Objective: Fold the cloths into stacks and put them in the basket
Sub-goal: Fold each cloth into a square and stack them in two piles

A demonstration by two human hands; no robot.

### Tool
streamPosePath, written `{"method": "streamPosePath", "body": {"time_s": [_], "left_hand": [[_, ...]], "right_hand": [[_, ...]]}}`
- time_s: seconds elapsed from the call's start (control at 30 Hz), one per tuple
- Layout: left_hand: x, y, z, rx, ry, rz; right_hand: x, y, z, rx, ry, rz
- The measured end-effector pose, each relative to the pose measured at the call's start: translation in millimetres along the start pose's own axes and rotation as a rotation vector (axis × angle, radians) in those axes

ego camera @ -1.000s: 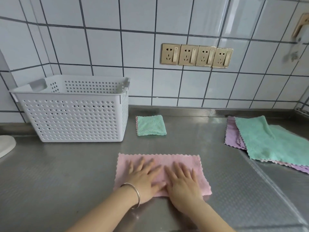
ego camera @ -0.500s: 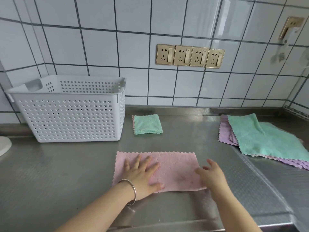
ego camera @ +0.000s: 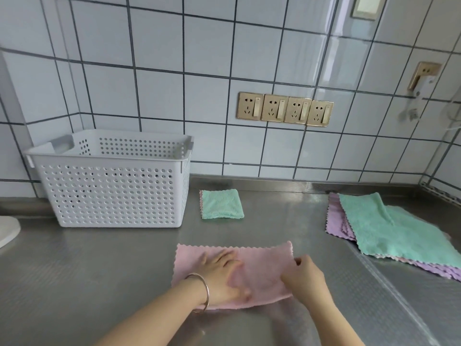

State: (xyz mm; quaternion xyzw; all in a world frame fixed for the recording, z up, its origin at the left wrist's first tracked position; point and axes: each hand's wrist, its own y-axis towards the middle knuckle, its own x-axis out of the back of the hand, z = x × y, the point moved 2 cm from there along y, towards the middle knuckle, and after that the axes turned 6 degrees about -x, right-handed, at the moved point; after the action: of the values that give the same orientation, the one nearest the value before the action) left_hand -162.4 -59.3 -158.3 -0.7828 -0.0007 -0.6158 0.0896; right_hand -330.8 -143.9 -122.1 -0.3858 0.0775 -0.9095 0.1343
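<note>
The left hand lies flat with straight fingers on the pink cloth to keep it from sliding, while the right hand pinches its right edge, probably to fold it toward the pressing hand; the basket stands farther back-left

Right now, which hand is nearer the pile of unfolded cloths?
Right. The right hand pinches the pink cloth's right edge, on the pile's side; the left hand lies flat farther left.
</note>
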Motion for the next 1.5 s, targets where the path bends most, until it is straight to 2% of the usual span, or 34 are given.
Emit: {"method": "streamPosePath", "body": {"time_s": [0.1, 0.17, 0.23, 0.27, 0.33, 0.4, 0.53, 0.63, 0.7, 0.83, 1.03, 1.23, 1.4, 1.5], "left_hand": [[23.6, 2.6, -11.1, 0.121, -0.571, -0.120], [38.0, 4.2, -9.8, 0.271, -1.019, -0.206], [44.5, 3.9, -4.0, 0.360, -1.442, -0.220], [47.8, 0.5, -1.4, 0.379, -1.512, -0.209], [51.0, -6.3, 7.5, 0.425, -1.475, -0.240], [47.4, -15.1, 21.7, 0.529, -1.407, -0.338], [40.3, -23.8, 40.9, 0.652, -1.272, -0.413], [30.6, -25.1, 57.4, 0.692, -1.027, -0.411], [22.7, -27.8, 64.7, 0.699, -0.874, -0.425], [19.4, -31.5, 67.1, 0.697, -0.728, -0.489], [11.3, -39.1, 71.1, 0.752, -0.827, -0.698], [16.9, -36.8, 70.2, 0.770, -0.677, -0.587], [19.6, -35.7, 79.0, 0.780, -0.648, -0.667], [17.8, -36.2, 83.1, 0.777, -0.611, -0.658]], "right_hand": [[-11.6, -14.2, 20.2, 0.289, -0.073, -0.236], [-26.0, -30.3, 41.2, 0.598, -0.127, -0.412], [-48.3, -44.1, 56.7, 0.893, -0.243, -0.415], [-60.3, -48.0, 59.2, 1.022, -0.306, -0.415], [-75.8, -53.1, 58.9, 1.120, -0.340, -0.379], [-84.9, -52.5, 52.9, 1.126, -0.317, -0.347], [-93.2, -45.4, 43.6, 0.967, -0.382, -0.221], [-104.2, -36.0, 31.1, 0.849, -0.453, -0.121], [-107.7, -34.8, 25.1, 0.823, -0.431, -0.069], [-107.3, -37.2, 25.7, 0.791, -0.407, 0.070], [-110.9, -36.6, 22.5, 0.808, -0.382, 0.047], [-122.2, -33.2, 19.8, 0.804, -0.364, -0.014], [-118.5, -35.4, 20.6, 0.868, -0.351, -0.020], [-116.4, -35.4, 14.9, 0.932, -0.336, -0.054]]}}
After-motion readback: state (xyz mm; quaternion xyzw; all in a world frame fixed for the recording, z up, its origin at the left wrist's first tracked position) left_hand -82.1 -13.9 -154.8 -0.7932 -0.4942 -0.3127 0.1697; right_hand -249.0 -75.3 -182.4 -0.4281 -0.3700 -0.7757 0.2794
